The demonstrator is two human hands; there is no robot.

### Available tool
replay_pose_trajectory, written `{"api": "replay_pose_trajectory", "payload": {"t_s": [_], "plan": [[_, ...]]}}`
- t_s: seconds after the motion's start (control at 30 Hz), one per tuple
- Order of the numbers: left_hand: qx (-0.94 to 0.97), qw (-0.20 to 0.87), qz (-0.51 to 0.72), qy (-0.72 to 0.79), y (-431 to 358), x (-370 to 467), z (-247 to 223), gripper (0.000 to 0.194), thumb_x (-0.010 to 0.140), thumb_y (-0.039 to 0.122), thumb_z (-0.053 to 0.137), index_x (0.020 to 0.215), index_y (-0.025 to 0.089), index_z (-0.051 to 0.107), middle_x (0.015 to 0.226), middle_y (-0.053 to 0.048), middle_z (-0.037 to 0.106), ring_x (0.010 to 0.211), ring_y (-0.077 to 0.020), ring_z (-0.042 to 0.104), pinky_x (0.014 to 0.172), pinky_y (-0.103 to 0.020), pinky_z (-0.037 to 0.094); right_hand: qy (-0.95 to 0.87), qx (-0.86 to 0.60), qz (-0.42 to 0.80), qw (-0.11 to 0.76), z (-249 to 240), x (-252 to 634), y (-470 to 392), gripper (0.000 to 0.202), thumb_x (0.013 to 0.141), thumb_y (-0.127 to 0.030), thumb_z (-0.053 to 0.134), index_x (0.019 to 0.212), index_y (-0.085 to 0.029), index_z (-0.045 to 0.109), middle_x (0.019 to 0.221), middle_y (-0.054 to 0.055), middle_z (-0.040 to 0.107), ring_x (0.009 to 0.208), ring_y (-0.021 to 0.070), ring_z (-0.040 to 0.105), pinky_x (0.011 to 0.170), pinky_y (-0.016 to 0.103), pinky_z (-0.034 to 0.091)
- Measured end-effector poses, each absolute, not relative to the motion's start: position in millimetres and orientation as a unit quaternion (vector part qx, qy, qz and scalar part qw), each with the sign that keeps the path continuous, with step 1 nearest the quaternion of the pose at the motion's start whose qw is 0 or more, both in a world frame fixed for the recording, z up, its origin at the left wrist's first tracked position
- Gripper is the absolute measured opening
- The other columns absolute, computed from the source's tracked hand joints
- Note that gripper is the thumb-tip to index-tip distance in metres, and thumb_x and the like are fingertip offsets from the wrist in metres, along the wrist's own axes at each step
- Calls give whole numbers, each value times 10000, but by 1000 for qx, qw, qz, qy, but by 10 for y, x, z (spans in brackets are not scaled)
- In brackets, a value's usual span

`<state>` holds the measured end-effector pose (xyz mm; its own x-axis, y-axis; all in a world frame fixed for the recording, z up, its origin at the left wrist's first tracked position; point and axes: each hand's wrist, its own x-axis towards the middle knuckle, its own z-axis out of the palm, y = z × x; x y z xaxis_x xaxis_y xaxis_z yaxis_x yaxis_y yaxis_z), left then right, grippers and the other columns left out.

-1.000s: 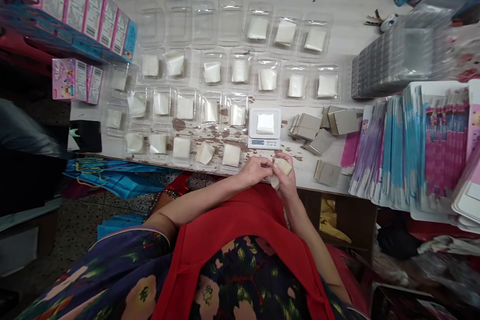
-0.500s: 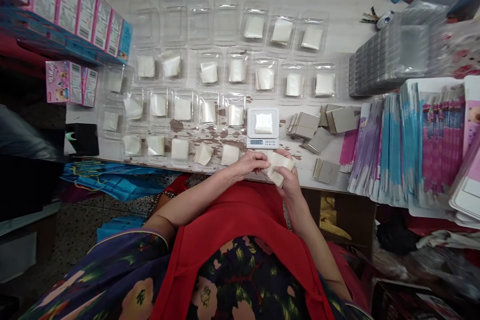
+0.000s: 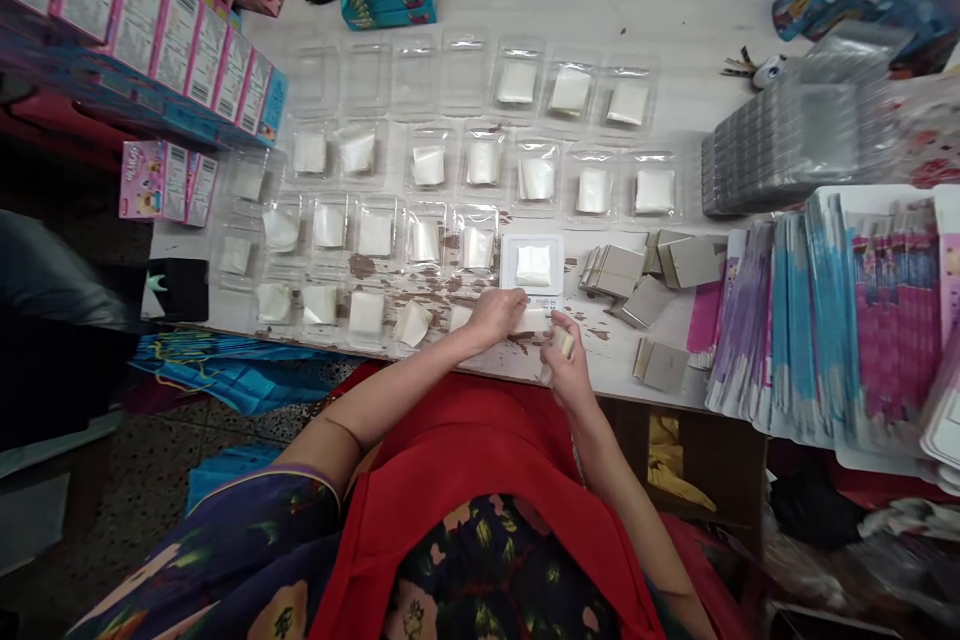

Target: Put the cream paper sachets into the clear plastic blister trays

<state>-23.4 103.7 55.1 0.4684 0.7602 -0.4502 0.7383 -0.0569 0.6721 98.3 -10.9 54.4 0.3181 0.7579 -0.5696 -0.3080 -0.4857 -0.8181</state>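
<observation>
Low over the table's front edge, my left hand (image 3: 493, 317) is closed in a pinch on one end of a pale strip (image 3: 534, 321). The strip, of thin film or paper, stretches across to my right hand (image 3: 571, 375), whose fingers are wrapped round a folded cream-white bundle (image 3: 561, 342). Just beyond both hands sits a small white digital scale (image 3: 557, 270), its display partly hidden by my left hand. A folded white packet (image 3: 533, 265) lies on the scale's pan. Left of my left hand, another pale packet (image 3: 459, 317) is partly covered by it.
Rows of clear plastic trays (image 3: 414, 75) fill the table, many with white packets. Grey-beige card stacks (image 3: 615, 270) lie right of the scale. Further right stand stacked clear trays (image 3: 795, 135) and colourful cards (image 3: 802, 320). Pink boxes (image 3: 176, 30) line the left.
My hands have drawn apart, stretching the strip between them. My left hand moved slightly left and toward the scale, now overlapping its front. The whole view has shifted a little.
</observation>
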Motion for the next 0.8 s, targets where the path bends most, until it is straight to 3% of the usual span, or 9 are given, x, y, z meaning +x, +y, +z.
{"api": "replay_pose_trajectory", "payload": {"t_s": [0.23,0.37,0.5,0.6,0.7,0.8], "plan": [[696,486,33,527,1524,-102,279,160,821,223,533,858,151,672,769,-17,668,734,-153,603,661,-242,442,-111,-659,561,488,445,1083,-184,527,580,-167,594,1098,-257,557,876,-33,508,592,89,409,545,236,333],[738,396,50,545,1649,32,161,168,847,204,502,854,155,663,885,-47,651,828,-171,586,725,-276,443,-88,-662,556,494,417,1141,-224,522,573,-169,608,1087,-252,568,868,-34,510,584,86,401,544,239,324],[754,311,41,577,1651,110,69,166,868,225,496,882,187,657,1008,-64,593,957,-206,551,681,-288,452,-78,-658,555,502,386,1189,-267,533,569,-148,604,1091,-252,573,862,-35,512,592,87,400,537,232,316],[755,278,47,593,1635,116,40,187,852,226,537,1011,205,632,1072,-76,552,1033,-228,516,666,-297,468,-66,-658,556,504,377,1215,-287,534,566,-132,600,1086,-249,581,852,-34,518,607,91,406,534,225,317],[754,252,97,598,1615,53,65,355,828,231,592,1179,193,557,1147,-91,516,1079,-236,493,720,-309,487,-52,-651,559,511,393,1229,-285,525,555,-108,610,1060,-253,599,852,-33,527,629,93,419,533,215,326],[759,276,141,573,1498,-101,140,309,871,248,544,1170,168,550,1107,-83,540,976,-197,538,735,-302,492,-8,-619,586,522,415,1226,-273,480,564,-114,646,1019,-262,608,855,-34,529,618,89,427,525,212,350]]}}
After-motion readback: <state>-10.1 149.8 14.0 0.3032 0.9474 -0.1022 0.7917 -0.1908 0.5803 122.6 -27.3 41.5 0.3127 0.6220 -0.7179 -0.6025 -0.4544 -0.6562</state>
